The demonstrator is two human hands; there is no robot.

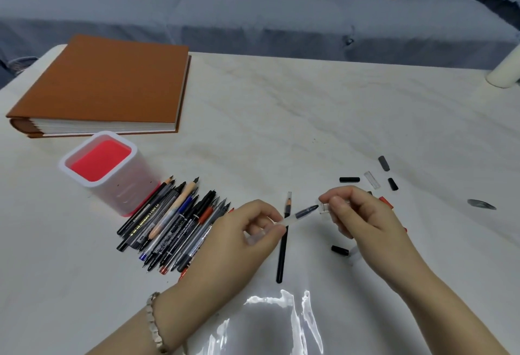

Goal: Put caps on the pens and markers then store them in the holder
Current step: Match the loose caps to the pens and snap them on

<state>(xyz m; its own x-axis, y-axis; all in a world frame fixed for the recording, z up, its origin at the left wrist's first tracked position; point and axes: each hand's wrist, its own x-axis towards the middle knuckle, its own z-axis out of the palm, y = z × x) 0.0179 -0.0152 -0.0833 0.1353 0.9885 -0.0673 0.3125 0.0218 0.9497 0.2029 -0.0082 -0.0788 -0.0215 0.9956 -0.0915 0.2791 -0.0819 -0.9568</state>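
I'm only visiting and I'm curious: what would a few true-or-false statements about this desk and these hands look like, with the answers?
1. The left hand holds a clear pen. True.
2. The right hand has pushed the clear cap fully onto that pen. False: the cap is only at the dark tip, which still shows bare.
3. The holder is full of pens. False: none stand in it; the pile of pens lies beside it.
4. A brown album lies beyond the holder. True.
5. The loose black cap lies to the left of the holder. False: it lies far to the right, past the right hand.
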